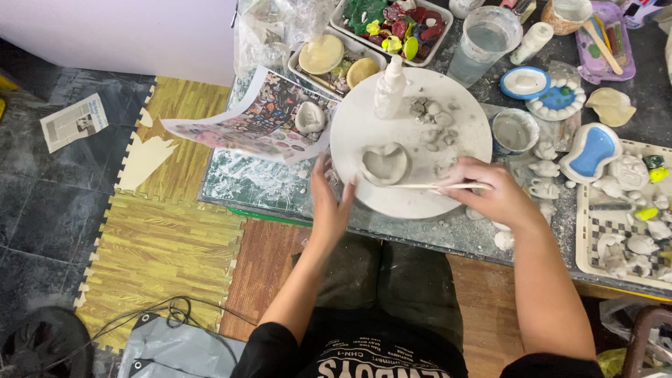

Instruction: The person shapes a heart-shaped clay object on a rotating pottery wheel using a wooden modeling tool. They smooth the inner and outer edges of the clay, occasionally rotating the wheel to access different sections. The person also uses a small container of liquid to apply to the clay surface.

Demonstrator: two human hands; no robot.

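Note:
A grey heart-shaped clay dish (384, 164) sits on a round white turntable (448, 112) on the worktable. My right hand (490, 192) holds a thin wooden stick (427, 186) whose tip points at the dish's near wall. My left hand (330, 199) rests flat against the turntable's left edge, fingers apart, holding nothing. Small clay lumps (430, 112) and a white squeeze bottle (390, 87) stand on the far part of the turntable.
A printed sheet (259, 119) with a clay piece (310, 117) lies left of the turntable. Trays of coloured pieces (392, 24), a water cup (486, 42), painted dishes (591, 150) and a tray of clay figures (630, 224) crowd the back and right. Foam mats (161, 245) cover the floor.

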